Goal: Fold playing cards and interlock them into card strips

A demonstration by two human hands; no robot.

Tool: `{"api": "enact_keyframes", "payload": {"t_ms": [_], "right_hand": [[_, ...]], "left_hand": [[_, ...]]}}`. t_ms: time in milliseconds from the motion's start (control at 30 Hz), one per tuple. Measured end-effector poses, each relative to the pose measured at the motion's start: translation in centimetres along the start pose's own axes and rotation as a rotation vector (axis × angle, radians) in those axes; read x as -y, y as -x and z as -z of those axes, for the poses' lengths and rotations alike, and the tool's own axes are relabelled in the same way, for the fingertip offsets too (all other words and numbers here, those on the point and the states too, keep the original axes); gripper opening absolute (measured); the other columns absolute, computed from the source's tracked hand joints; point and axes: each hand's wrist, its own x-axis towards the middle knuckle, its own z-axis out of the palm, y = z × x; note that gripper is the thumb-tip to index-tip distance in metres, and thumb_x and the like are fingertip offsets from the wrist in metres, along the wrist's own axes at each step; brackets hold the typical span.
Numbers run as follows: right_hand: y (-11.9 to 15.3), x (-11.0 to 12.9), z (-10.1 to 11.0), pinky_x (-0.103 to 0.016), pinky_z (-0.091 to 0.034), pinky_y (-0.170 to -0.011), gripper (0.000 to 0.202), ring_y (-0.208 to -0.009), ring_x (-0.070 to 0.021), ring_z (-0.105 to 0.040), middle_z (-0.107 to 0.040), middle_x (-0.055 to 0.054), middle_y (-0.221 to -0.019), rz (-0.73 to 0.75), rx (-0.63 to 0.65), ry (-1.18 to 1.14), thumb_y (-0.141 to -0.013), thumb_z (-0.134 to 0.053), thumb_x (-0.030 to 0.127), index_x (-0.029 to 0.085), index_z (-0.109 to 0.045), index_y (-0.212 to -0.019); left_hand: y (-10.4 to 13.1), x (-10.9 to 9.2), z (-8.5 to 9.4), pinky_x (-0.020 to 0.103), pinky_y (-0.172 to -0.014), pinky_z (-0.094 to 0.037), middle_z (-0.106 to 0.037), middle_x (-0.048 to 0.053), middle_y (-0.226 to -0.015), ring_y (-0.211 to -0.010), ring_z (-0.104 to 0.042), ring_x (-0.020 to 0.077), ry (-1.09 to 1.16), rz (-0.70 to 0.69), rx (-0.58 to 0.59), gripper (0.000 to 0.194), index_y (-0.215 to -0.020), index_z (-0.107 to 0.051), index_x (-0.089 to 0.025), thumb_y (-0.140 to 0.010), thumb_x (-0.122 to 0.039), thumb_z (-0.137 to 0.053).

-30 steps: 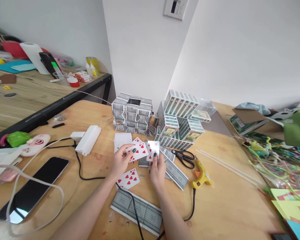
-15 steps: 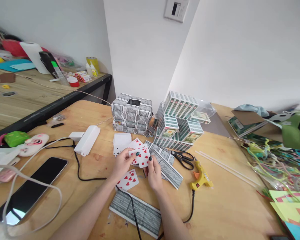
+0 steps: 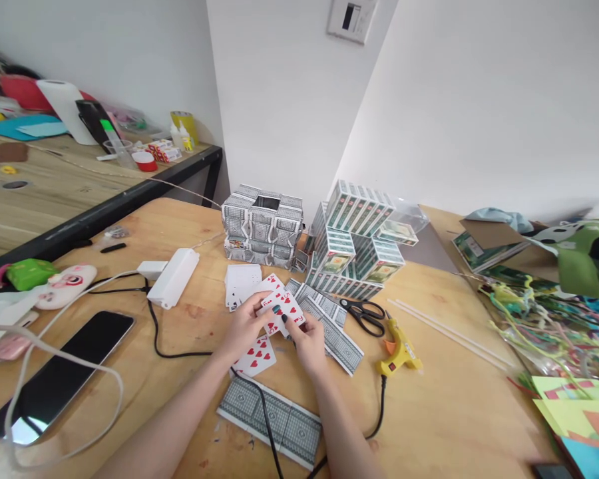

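Playing cards [image 3: 282, 303] with red hearts, fanned a little and face up, are held between my two hands. My left hand [image 3: 247, 329] pinches their left side, thumb on top. My right hand [image 3: 307, 339] grips the lower right edge, its thumb lying on a card face. Just below, a seven of hearts [image 3: 258, 356] lies on the table. Behind my left hand is a pile of white cards [image 3: 240, 283]. Joined strips of grey-backed cards [image 3: 337, 332] lie to the right of my right hand, and another card strip [image 3: 274, 419] lies under my forearms.
Behind stand a box-shaped card structure [image 3: 262, 226] and stacked card boxes [image 3: 352, 239]. Black scissors [image 3: 367, 316] and a yellow glue gun [image 3: 399, 352] lie to the right. On the left are a white power adapter [image 3: 174, 276], cables and a phone [image 3: 62, 372]. A black cable crosses the lower card strip.
My right hand has shifted, its thumb moving left onto the face of the cards. The held cards have turned and tilted slightly. The view has moved a little.
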Motion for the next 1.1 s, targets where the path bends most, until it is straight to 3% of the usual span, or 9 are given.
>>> {"api": "enact_keyframes", "payload": {"t_ms": [100,200,433,600,700,1100], "right_hand": [[0.0,-0.3,-0.1,-0.020,-0.027,-0.043,0.032,-0.047,-0.0078,-0.032,-0.039,0.005,-0.050,-0.007,-0.099,0.060,-0.072,-0.057,0.041,0.016,-0.046,-0.055],[-0.1,-0.5,0.0,-0.020,-0.027,-0.043,0.035,-0.047,-0.0081,-0.031,-0.035,0.006,-0.050,-0.006,-0.177,0.119,-0.075,-0.053,0.044,0.018,-0.042,-0.055],[0.0,-0.9,0.1,-0.020,-0.030,-0.043,0.035,-0.048,-0.0093,-0.035,-0.040,0.005,-0.052,-0.016,-0.177,0.191,-0.081,-0.042,0.048,0.017,-0.046,-0.063],[-0.2,-0.6,0.0,-0.020,-0.033,-0.039,0.037,-0.043,-0.0095,-0.040,-0.042,0.006,-0.050,-0.019,-0.166,0.211,-0.082,-0.040,0.051,0.019,-0.043,-0.064],[-0.3,-0.3,-0.1,-0.021,-0.034,-0.034,0.037,-0.035,-0.0110,-0.046,-0.044,0.006,-0.046,-0.074,-0.109,0.176,-0.082,-0.038,0.054,0.020,-0.043,-0.068],[-0.3,-0.7,0.1,-0.021,-0.037,-0.032,0.039,-0.033,-0.0131,-0.052,-0.048,0.006,-0.041,-0.081,-0.164,0.196,-0.080,-0.038,0.057,0.021,-0.040,-0.067]], "left_hand": [[-0.1,0.0,0.1,0.027,-0.062,-0.048,-0.063,0.004,-0.083,-0.071,-0.059,0.0164,-0.004,0.041,-0.012,0.028,-0.092,-0.055,-0.015,-0.070,-0.031,-0.056],[-0.1,-0.1,0.1,0.026,-0.064,-0.047,-0.063,0.003,-0.082,-0.072,-0.058,0.0154,0.021,0.044,0.049,0.022,-0.087,-0.056,-0.016,-0.070,-0.030,-0.056],[-0.2,0.1,0.5,0.022,-0.057,-0.041,-0.054,-0.002,-0.062,-0.061,-0.050,0.0123,-0.137,0.024,0.045,0.020,-0.065,-0.055,-0.016,-0.074,-0.033,-0.050],[-0.3,0.4,0.2,0.023,-0.059,-0.044,-0.058,-0.001,-0.067,-0.063,-0.053,0.0130,-0.074,0.016,0.030,0.019,-0.075,-0.059,-0.016,-0.073,-0.033,-0.052],[-0.6,0.3,0.0,0.027,-0.063,-0.048,-0.063,0.002,-0.078,-0.069,-0.058,0.0159,0.051,0.088,0.011,0.023,-0.086,-0.060,-0.016,-0.071,-0.033,-0.055],[-1.4,0.7,0.5,0.030,-0.061,-0.051,-0.059,-0.002,-0.058,-0.057,-0.058,0.0143,0.131,0.209,0.030,0.018,-0.060,-0.058,-0.015,-0.065,-0.032,-0.061]]}}
